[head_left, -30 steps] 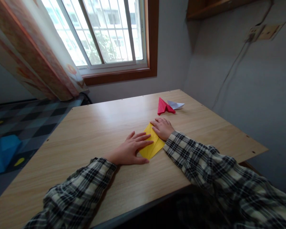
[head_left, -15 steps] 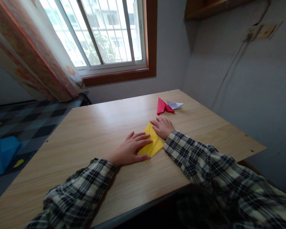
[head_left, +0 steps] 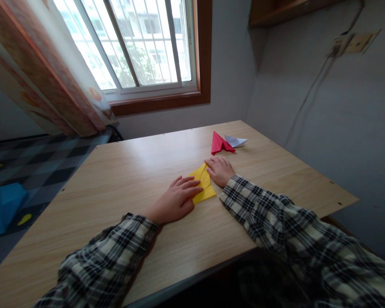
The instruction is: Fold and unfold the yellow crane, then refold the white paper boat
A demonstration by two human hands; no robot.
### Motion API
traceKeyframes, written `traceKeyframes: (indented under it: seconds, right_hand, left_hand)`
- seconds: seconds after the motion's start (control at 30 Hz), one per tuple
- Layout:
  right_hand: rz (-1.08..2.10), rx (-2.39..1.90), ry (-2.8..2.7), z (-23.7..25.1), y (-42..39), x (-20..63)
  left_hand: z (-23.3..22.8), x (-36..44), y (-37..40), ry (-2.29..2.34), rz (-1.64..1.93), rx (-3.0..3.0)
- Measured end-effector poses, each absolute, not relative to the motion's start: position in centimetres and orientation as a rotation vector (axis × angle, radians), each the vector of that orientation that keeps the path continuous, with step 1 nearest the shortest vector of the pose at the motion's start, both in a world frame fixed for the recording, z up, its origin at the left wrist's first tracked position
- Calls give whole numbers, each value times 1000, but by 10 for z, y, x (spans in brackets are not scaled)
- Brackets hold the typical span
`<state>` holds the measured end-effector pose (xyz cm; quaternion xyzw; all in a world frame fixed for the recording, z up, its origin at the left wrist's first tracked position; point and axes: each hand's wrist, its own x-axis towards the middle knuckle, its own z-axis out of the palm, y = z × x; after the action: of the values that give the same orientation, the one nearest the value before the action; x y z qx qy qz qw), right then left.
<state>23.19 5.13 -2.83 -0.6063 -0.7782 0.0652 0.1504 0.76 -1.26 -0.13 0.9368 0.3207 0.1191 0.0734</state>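
A patterned curtain (head_left: pixel 41 72) hangs at the far left, drawn aside from a barred window (head_left: pixel 147 42) that lets daylight onto a pale wooden table (head_left: pixel 115 179). On the floor to the left lies something blue (head_left: pixel 3 205), on dark checked tiles.

Near the middle of the table, the person's left hand (head_left: pixel 176 201) lies flat, palm down, fingers stretched out and close together, pressing on the near edge of a folded yellow paper (head_left: pixel 203 188). It grips nothing; it only bears down. The paper lies flat on the table between the two hands, its point aimed away from the person.

Just to the right, the right hand (head_left: pixel 220 170) rests on the paper's far corner, fingers loosely curled with the tips down on it. Whether it pinches a flap I cannot tell. Both sleeves are checked in dark and cream.

Beyond the right hand, near but apart from it, sits a folded red paper (head_left: pixel 220 143), and touching its right side a small white folded paper (head_left: pixel 235 141). On the right wall a cable (head_left: pixel 308 94) runs down from a socket (head_left: pixel 356 42).
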Motion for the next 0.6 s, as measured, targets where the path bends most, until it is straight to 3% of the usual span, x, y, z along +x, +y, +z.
traceKeyframes:
  seconds: [0.33,0.6]
  right_hand:
    - [218,-1660,-2144,-25,51,231]
    - [338,-969,-2356,-24,45,226]
  left_hand:
    - [-5,4,-6,1120,628,2705]
    - [-2,3,-6,1282,670,2580]
